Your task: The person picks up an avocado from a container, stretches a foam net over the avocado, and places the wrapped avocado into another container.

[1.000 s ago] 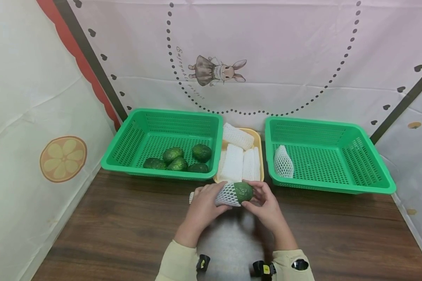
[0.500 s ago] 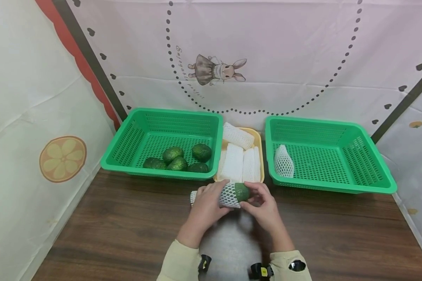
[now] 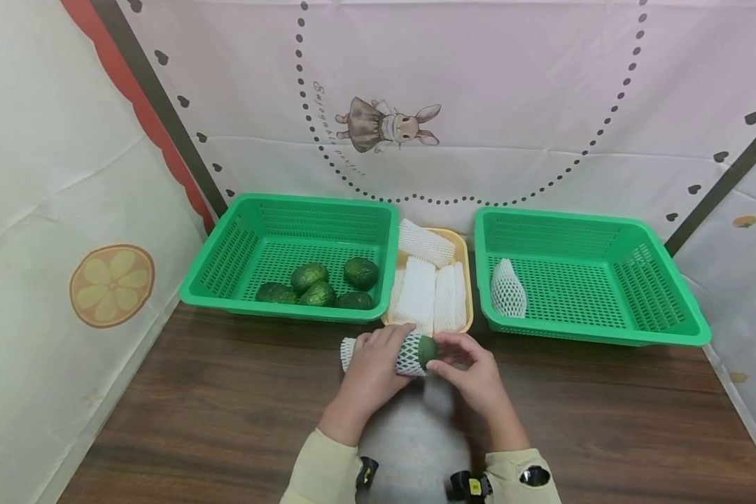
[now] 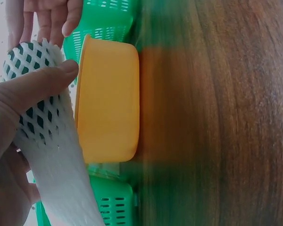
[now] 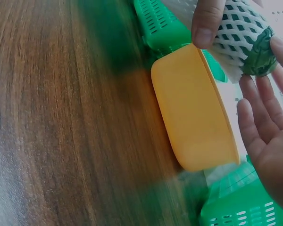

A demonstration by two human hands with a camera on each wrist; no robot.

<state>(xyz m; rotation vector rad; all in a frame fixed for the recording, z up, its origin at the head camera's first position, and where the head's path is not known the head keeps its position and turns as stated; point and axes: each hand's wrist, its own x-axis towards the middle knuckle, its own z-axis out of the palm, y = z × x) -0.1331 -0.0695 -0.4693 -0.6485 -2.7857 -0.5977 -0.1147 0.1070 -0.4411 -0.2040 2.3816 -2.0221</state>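
A green avocado sits mostly inside a white foam net sleeve, only its right end bare. My left hand grips the sleeve around the avocado; in the left wrist view the thumb lies across the mesh and the slack sleeve trails below. My right hand holds the avocado's bare end between thumb and forefinger. The right wrist view shows its other fingers spread loosely under that end. Both hands are above the table in front of the yellow tray.
Several bare avocados lie in the left green basket. The yellow tray between the baskets holds several white net sleeves. One sleeved fruit is in the right green basket. A printed cloth hangs behind.
The avocado has slid left, deeper into the net sleeve, so less green shows. My right hand has followed it slightly leftward; my left hand still grips the sleeve.
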